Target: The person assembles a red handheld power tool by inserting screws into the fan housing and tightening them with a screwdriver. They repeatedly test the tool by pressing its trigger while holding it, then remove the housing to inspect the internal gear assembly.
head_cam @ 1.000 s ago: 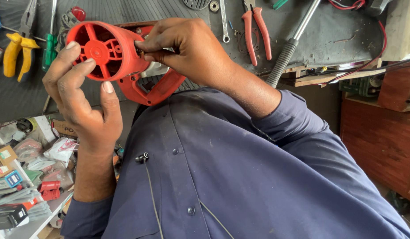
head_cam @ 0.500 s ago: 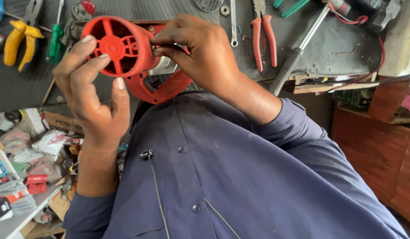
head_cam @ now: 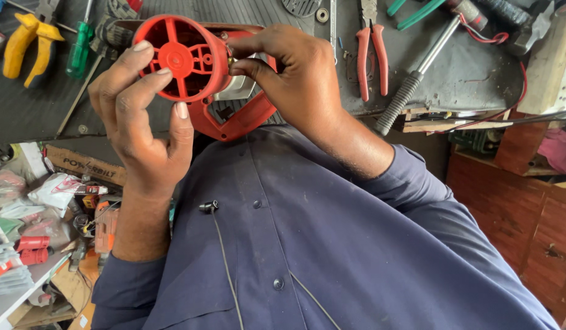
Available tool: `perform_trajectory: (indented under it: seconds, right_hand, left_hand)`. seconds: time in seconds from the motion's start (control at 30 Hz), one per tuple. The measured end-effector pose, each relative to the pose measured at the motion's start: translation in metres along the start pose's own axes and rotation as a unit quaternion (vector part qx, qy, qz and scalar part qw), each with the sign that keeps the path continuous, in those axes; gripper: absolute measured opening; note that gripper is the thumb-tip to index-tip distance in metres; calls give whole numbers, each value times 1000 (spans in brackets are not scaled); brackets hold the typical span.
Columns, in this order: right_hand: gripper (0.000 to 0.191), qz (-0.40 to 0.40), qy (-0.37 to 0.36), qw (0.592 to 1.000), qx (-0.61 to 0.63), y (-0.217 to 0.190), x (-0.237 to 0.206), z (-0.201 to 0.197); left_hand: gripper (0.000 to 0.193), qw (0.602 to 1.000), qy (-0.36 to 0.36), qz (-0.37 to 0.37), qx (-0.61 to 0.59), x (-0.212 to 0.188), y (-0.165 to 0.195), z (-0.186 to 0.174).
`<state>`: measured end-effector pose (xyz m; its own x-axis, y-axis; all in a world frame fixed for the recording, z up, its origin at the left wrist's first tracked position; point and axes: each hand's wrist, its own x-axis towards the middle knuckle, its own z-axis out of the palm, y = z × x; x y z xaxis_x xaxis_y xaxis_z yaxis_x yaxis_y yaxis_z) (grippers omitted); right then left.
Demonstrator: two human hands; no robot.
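My left hand (head_cam: 139, 116) holds up a red plastic tool housing (head_cam: 185, 58) with a round spoked end facing me; my fingers wrap its rim and my thumb rests under it. My right hand (head_cam: 289, 73) pinches something small at the housing's right side, where a pale inner part (head_cam: 237, 88) shows. What the fingertips hold is too small to tell. The housing's red handle loop (head_cam: 240, 122) hangs below, above my dark blue shirt (head_cam: 307, 244).
The dark workbench (head_cam: 454, 73) carries yellow-handled pliers (head_cam: 23, 43), a green screwdriver (head_cam: 81, 46), red-handled pliers (head_cam: 369, 52) and a metal rod with a grey grip (head_cam: 411, 82). Shelves of packets and parts (head_cam: 38, 220) stand at the lower left. A wooden cabinet (head_cam: 527, 201) is at the right.
The housing and both hands have shifted slightly right and up in view. My right fingers have stayed pinched at the housing's side.
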<state>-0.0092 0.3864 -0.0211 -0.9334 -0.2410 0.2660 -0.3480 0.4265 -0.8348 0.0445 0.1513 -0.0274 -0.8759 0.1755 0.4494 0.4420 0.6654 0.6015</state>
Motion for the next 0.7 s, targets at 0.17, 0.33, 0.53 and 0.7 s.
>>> perform_trajectory:
  seconds: [0.17,0.33,0.53,0.7]
  right_hand:
    - [18,-6,19,1000,-5,-5,-6,1]
    - [16,-22,10,997,-69,-19,-12,1]
    - [15,-25,6,991,-130,-33,-11,10]
    - [14,28,33,989,-141,-45,-8,30]
  left_hand:
    - [27,1000,1,9,14,-1,-2,1]
    - [27,1000,-1,16,14,1,-5,-1]
    - [26,1000,-2,15,-14,0,-13,-8]
    - [28,998,-12,50,-39,0,-34,-22]
